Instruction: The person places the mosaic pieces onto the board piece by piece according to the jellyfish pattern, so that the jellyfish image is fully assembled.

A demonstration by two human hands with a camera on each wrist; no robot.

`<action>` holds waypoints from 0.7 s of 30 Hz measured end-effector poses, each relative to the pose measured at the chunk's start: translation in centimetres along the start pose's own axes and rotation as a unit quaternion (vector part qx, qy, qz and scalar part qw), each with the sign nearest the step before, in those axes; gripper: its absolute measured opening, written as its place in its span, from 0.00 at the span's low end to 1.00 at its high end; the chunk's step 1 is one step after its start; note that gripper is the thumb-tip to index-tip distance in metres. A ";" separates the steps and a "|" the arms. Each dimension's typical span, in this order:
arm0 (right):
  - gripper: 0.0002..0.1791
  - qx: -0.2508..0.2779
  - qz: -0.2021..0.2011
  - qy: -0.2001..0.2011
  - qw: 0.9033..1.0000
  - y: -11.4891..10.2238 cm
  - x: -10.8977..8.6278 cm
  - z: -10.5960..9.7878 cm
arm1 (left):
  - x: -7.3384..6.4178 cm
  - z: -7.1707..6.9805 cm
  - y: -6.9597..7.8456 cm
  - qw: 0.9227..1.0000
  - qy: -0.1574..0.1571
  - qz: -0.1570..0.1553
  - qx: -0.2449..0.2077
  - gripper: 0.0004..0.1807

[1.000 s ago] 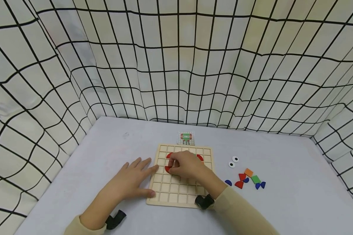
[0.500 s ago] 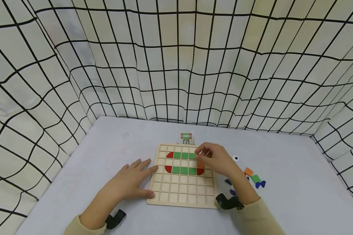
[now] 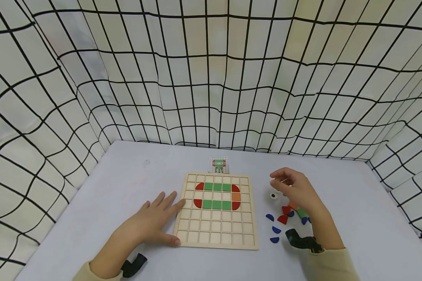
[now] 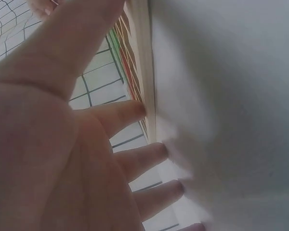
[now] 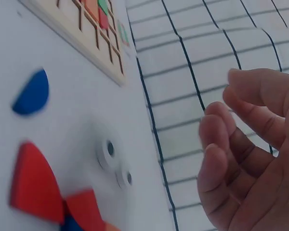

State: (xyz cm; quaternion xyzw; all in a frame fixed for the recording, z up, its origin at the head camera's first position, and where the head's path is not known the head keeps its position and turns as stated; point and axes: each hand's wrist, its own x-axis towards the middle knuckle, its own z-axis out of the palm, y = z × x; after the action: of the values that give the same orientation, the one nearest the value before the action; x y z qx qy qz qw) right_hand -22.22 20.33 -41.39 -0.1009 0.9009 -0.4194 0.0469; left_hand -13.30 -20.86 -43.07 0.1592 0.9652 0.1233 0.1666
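Observation:
My left hand (image 3: 148,225) lies with its fingers spread at the left edge of the wooden grid board (image 3: 209,225); thumb and forefinger touch the rim. On the board, two rows of green squares (image 3: 217,187) have red quarter-circles (image 3: 198,203) at their ends. An orange square (image 3: 236,196) sits between the right-hand red ones. My right hand (image 3: 297,191) hovers right of the board with loosely bent fingers and nothing between them. Below it lie two white eye discs (image 5: 107,148) with black centres, one mostly hidden by the hand in the head view.
A small pattern card (image 3: 219,165) lies behind the board. Right of the board are several blue half-circles (image 3: 269,217), red pieces (image 3: 283,219) and a green square (image 3: 301,213), partly covered by the right hand. White walls with black netting (image 3: 211,97) surround the table.
My right hand has moved from the board's left side, over its right side, to above the eye discs. More blue half-circles now show beside the board. The left hand stays put.

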 end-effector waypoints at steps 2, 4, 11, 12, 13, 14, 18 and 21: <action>0.19 -0.016 0.002 0.002 1.000 0.4 -0.2 -0.9 | -0.1 -0.1 -0.1 1.000 0.000 -0.001 -0.001 0.62; 0.18 -0.039 0.008 -0.001 0.999 0.8 -0.4 -1.6 | -0.1 -0.1 -0.1 1.000 0.000 -0.001 -0.002 0.62; 0.15 -0.099 0.051 -0.073 0.991 2.3 -1.3 -3.1 | -0.2 0.0 -0.3 1.000 -0.005 0.002 -0.011 0.61; 0.15 -0.103 0.061 -0.081 0.990 2.4 -1.4 -3.2 | -0.2 0.0 -0.3 1.000 -0.005 0.003 -0.009 0.61; 0.15 -0.107 0.068 -0.088 0.988 2.5 -1.4 -3.2 | -0.2 0.0 -0.3 1.000 -0.005 0.003 -0.008 0.61; 0.15 -0.110 0.073 -0.093 0.987 2.7 -1.5 -3.3 | -0.2 0.0 -0.3 1.000 -0.005 0.004 -0.009 0.61; 0.15 -0.129 0.097 -0.102 0.982 3.0 -1.6 -3.4 | -0.2 -0.1 -0.2 1.000 -0.004 0.005 -0.011 0.61; 0.16 -0.149 0.109 -0.109 0.977 3.2 -1.7 -3.3 | -0.3 -0.1 -0.2 1.000 -0.003 0.004 -0.013 0.61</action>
State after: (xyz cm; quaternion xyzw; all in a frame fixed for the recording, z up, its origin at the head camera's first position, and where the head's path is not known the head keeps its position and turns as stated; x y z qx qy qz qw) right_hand -21.56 25.21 -41.72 -0.0530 0.9486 -0.2590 0.1743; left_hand -13.16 -21.16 -42.94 0.1609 0.9625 0.1359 0.1709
